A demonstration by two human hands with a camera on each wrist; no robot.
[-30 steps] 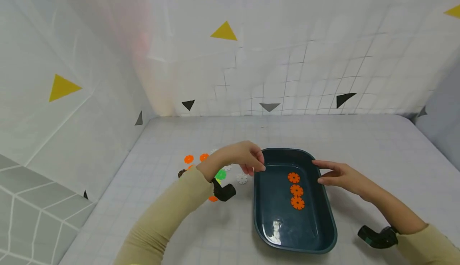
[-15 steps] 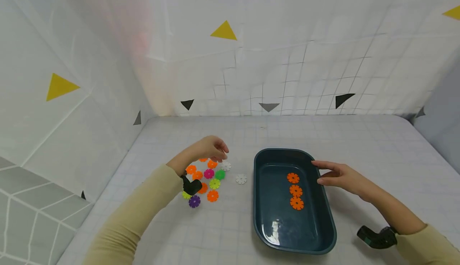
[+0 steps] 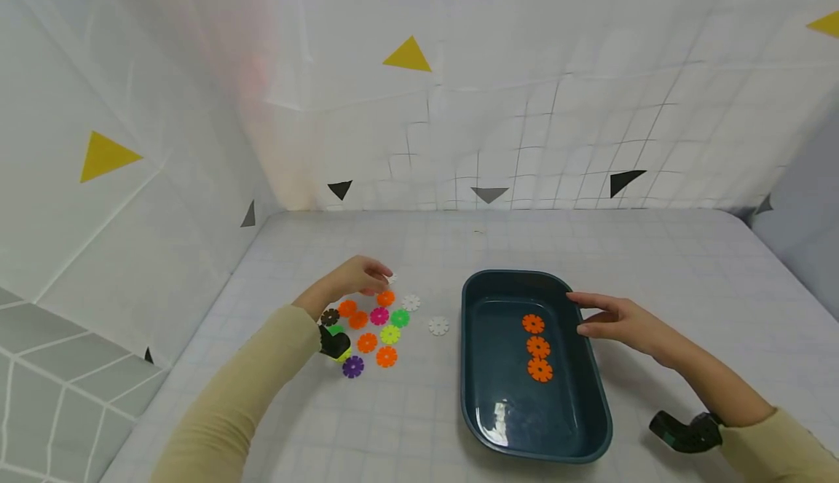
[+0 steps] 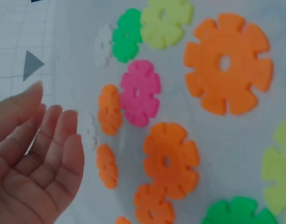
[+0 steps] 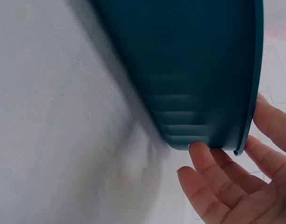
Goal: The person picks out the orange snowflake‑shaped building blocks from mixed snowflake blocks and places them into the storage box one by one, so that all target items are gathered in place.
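My left hand point(image 3: 357, 277) hovers over the far side of a scatter of snowflake-shaped plastic discs on the table, fingers loosely bent and holding nothing. In the left wrist view, its fingertips come close beside a white disc point(image 4: 91, 131) and several orange discs point(image 4: 109, 109). A pink disc point(image 3: 379, 316) and a green disc point(image 3: 400, 318) lie nearer the middle of the scatter. My right hand point(image 3: 619, 320) holds the far right rim of a dark teal tray point(image 3: 501, 374); the right wrist view shows fingers against its outer wall. Inside lie three orange discs point(image 3: 539, 347) in a row.
A lone white disc point(image 3: 438, 326) lies between the scatter and the tray. A purple disc point(image 3: 353, 366) is at the scatter's near edge. White sheeting point(image 3: 524, 104) with yellow and dark triangles rises behind the table.
My left hand has moved from above the tray's left rim leftward to the scattered discs, uncovering several of them. My right hand stays at the tray's rim. The three orange discs lie unchanged.
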